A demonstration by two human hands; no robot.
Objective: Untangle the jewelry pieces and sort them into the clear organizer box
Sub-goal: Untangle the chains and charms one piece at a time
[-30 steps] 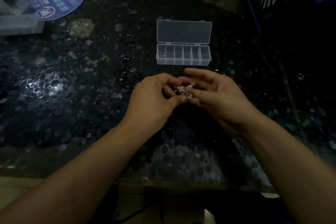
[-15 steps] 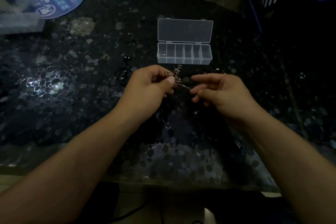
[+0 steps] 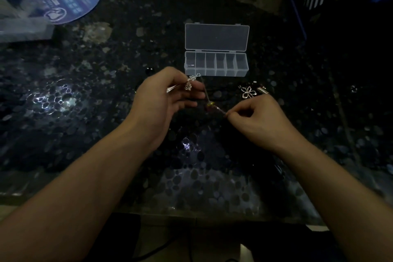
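The left hand (image 3: pixel 168 95) is raised over the dark speckled stone bench (image 3: pixel 106 112), its grip clamped with curled fingers on a small cluster of silvery metal jewelry charms (image 3: pixel 190 83), among them a little clasp ring and a narrow pointed piece that sticks out toward the left of the fingers. From that cluster a thin chain or pin (image 3: pixel 205 91) slants down to the right to a dark reddish, bead-like piece with a yellowish tip (image 3: pixel 213 107), whose far end the right hand (image 3: pixel 255 116) pinches between thumb and forefinger, so the strand is stretched between the two grips. Just beyond the left grip sits the clear plastic organizer box (image 3: pixel 215 66), lid folded back flat, its row of compartments showing nothing clearly inside. Beyond the right grip, on the bench, lie a silvery open-work flower pendant (image 3: pixel 248 91) and a small metal piece beside it (image 3: pixel 262 90), too dim to identify. The low light blurs the fine links. Far left of the hands, a round blue printed hand fan (image 3: pixel 70 0) is partly hidden by a hazy translucent plastic item (image 3: pixel 19 17) that runs out of frame.
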